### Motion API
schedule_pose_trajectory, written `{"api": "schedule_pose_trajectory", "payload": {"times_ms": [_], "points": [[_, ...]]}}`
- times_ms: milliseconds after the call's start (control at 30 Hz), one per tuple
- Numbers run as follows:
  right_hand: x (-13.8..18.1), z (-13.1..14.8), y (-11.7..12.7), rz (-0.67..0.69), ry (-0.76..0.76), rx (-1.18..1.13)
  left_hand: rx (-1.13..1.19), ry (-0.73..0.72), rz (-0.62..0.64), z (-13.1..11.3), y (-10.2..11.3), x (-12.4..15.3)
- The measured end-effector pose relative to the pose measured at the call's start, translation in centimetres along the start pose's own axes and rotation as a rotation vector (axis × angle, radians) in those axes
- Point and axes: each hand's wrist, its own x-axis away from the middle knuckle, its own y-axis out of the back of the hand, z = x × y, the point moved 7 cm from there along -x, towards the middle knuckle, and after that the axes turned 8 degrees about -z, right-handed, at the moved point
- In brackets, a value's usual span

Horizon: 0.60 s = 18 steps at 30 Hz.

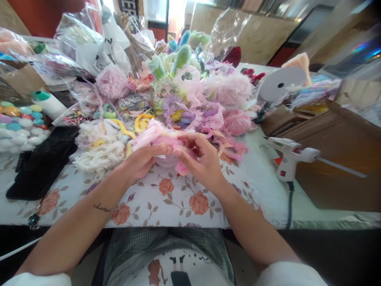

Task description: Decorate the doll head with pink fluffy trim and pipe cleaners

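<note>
Pink fluffy material (166, 140) is being pinched by left hand (142, 159) and right hand (205, 161). Handling is apparently remaining unfinished, with nothing released.

At the frame's centre, the pink piece (167, 140) looks like soft, fuzzy cloth. Left of centre, the white yarn (99, 159) is shaggy and rough. Upper left, the clear bag (77, 33) is glossy, crinkled plastic. At right, the glue gun (288, 157) is smooth plastic, the box (342, 174) matt cardboard.

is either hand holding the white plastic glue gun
No, the white plastic glue gun is off to the right, while the left hand and right hand hold soft pink material.
</note>
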Motion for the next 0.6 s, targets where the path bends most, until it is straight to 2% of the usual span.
{"api": "schedule_pose_trajectory", "payload": {"times_ms": [167,333,600], "points": [[-0.1,-0.3,0.0,-0.031,-0.055,-0.037,-0.030,0.010,0.040,-0.1,-0.4,0.2],[-0.3,-0.7,0.1,-0.013,-0.124,-0.138,0.001,0.011,0.159,-0.2,-1.0,0.4],[-0.4,-1.0,-0.2,0.020,-0.170,-0.204,-0.056,-0.002,0.111,0.2,-0.6,0.1]]}}
